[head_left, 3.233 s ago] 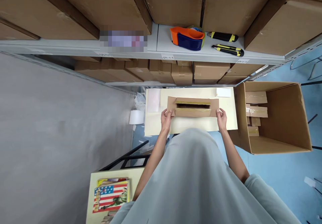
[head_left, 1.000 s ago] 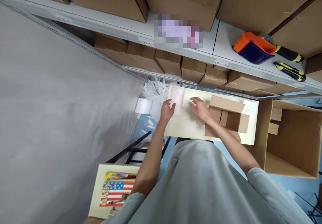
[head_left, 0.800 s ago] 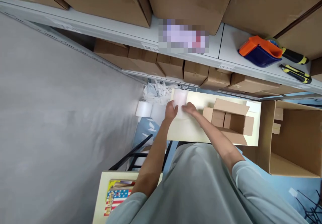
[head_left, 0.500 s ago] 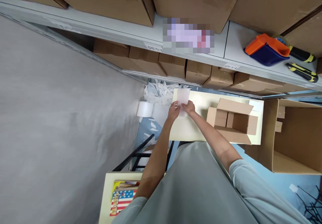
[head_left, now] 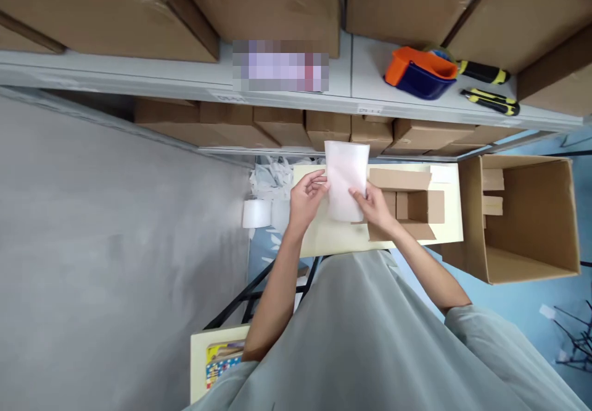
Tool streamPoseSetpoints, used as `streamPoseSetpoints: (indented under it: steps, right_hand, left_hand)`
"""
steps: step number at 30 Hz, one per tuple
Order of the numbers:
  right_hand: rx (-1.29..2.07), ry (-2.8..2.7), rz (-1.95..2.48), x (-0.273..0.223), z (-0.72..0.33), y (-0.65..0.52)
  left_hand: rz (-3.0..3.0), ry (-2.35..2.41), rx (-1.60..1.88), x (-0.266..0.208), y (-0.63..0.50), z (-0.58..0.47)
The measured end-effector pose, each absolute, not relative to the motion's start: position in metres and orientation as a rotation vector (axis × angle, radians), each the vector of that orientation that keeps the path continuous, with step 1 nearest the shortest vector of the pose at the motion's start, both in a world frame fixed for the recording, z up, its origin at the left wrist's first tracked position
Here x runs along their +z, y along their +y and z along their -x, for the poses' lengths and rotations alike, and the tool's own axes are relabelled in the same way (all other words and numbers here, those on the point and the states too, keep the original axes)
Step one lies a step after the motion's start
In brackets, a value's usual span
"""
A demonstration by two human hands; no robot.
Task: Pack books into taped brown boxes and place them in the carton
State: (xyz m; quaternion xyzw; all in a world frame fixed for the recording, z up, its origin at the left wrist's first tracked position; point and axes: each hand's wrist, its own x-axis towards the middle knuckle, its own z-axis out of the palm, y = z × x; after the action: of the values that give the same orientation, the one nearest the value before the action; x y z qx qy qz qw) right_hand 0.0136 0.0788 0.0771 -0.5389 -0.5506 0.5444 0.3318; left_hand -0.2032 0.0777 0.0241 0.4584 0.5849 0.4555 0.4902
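In front of me, above the cream table (head_left: 319, 232), a flat white foam sheet (head_left: 346, 177) is held upright, its surface smooth and slightly see-through. My right hand (head_left: 372, 204) grips its lower right side, thumb on the near face and the other fingers behind. At the left edge is my left hand (head_left: 308, 198), fingers apart and bent, the fingertips close to or touching the sheet. An open cardboard box (head_left: 409, 231) stands on the table to the right, partly behind my right hand and the sheet.
Cardboard boxes (head_left: 277, 4) line the shelf (head_left: 185, 78) above. An orange and blue tape dispenser (head_left: 420, 72) and a utility knife (head_left: 493, 101) lie there. A large open carton (head_left: 531, 214) stands right; a white roll (head_left: 256, 213) and white scraps (head_left: 272, 177) are left.
The white sheet has risen off the table towards me. My right hand still grips it, while my left hand's fingers have loosened at its left edge. The view has shifted right.
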Motion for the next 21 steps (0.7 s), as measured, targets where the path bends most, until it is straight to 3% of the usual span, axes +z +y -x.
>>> streamPoseSetpoints:
  steps: [4,11,18,21]
  right_hand:
    - [1.356,-1.357,1.491,0.097,-0.102,0.058]
    - [1.418,-1.443,1.508,0.099,-0.195,0.036]
    - [1.004,-2.064,1.645,0.101,-0.237,0.058]
    - [0.974,-2.397,1.667,0.099,-0.236,0.076]
  left_hand:
    - [-1.17,1.228,0.963,0.046,0.067,0.128]
    - [-1.158,1.173,0.843,0.045,0.036,0.045]
    - [-1.267,1.488,0.97,0.04,0.035,0.036]
    - [-1.354,1.648,0.95,0.035,0.034,0.039]
